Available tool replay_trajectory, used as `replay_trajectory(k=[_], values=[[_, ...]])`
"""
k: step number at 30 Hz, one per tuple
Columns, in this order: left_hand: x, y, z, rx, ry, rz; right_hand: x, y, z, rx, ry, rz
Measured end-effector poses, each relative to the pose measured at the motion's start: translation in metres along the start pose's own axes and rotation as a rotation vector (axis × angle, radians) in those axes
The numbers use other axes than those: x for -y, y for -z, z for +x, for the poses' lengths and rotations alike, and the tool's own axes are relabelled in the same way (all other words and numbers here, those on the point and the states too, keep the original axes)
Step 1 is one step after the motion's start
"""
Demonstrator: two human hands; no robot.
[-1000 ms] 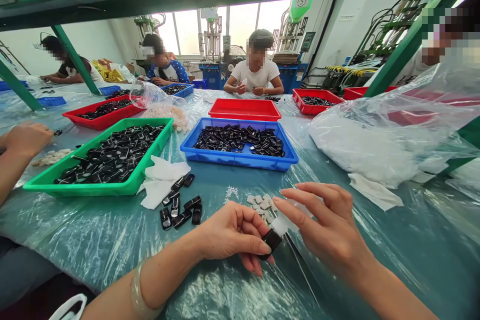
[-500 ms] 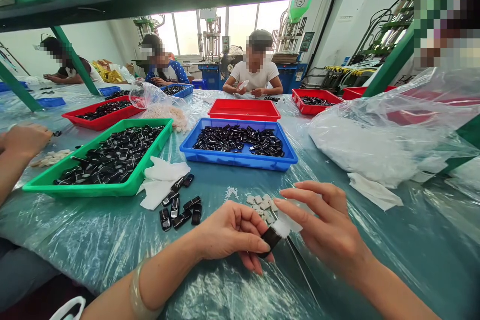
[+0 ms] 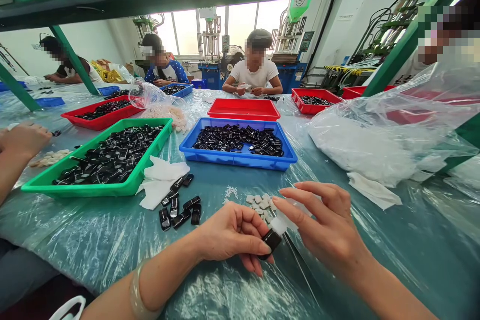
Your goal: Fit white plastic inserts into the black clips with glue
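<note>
My left hand [image 3: 240, 235] pinches a small glossy black rectangular part [image 3: 272, 241] between thumb and fingers. A thin white wipe [image 3: 279, 225] touches the part's upper end and runs back under the fingers of my right hand [image 3: 326, 230]. That hand has its upper fingers stretched out, while its thumb is hidden; the wipe appears to be held there. Metal tweezers [image 3: 300, 265] slant below the right hand; what supports them is hidden. Just beyond the hands lie small pale square pieces [image 3: 258, 201] and tiny white bits [image 3: 231, 192]. Several loose black parts [image 3: 182, 218] rest to the left.
A green tray [image 3: 93, 190] and a blue tray [image 3: 240, 160] hold many black parts. Behind stands a red tray [image 3: 243, 110]. A clear bag [image 3: 367, 140] of white material sits right, near a white cloth [image 3: 375, 191]. Another person's hand [image 3: 26, 140] is at left. Co-workers sit opposite.
The wipe has shifted and bunched slightly at the black part's upper end. The part is tilted a little differently in my left hand. Both hands stay nearly in place.
</note>
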State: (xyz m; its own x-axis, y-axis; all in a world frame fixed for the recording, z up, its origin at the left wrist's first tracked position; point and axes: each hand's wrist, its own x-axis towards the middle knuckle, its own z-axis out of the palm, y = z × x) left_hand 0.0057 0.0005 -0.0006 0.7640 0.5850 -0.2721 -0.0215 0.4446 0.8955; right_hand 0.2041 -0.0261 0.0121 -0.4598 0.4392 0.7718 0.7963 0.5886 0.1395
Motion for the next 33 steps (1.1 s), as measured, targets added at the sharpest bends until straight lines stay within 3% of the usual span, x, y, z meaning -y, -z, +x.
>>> replay_trajectory(k=[14, 17, 20, 24, 26, 33], values=[[-0.002, -0.001, -0.002, -0.025, -0.035, 0.002, -0.008, -0.001, 0.001, 0.023, 0.017, 0.083], [-0.004, -0.001, -0.002, -0.068, -0.073, 0.005, -0.01, -0.005, -0.002, 0.05, -0.041, 0.079], [-0.006, 0.0, -0.002, -0.148, -0.134, 0.001, -0.015, -0.012, -0.007, 0.096, -0.238, 0.166], [-0.009, 0.001, -0.002, -0.241, -0.201, -0.012, -0.027, -0.022, -0.015, 0.203, -0.758, 0.349], [-0.011, 0.001, -0.002, -0.287, -0.225, -0.013, -0.033, -0.026, -0.019, 0.243, -0.933, 0.393], [-0.017, 0.003, -0.002, -0.443, -0.323, -0.034, -0.046, -0.042, -0.032, 0.273, -1.073, 0.408]])
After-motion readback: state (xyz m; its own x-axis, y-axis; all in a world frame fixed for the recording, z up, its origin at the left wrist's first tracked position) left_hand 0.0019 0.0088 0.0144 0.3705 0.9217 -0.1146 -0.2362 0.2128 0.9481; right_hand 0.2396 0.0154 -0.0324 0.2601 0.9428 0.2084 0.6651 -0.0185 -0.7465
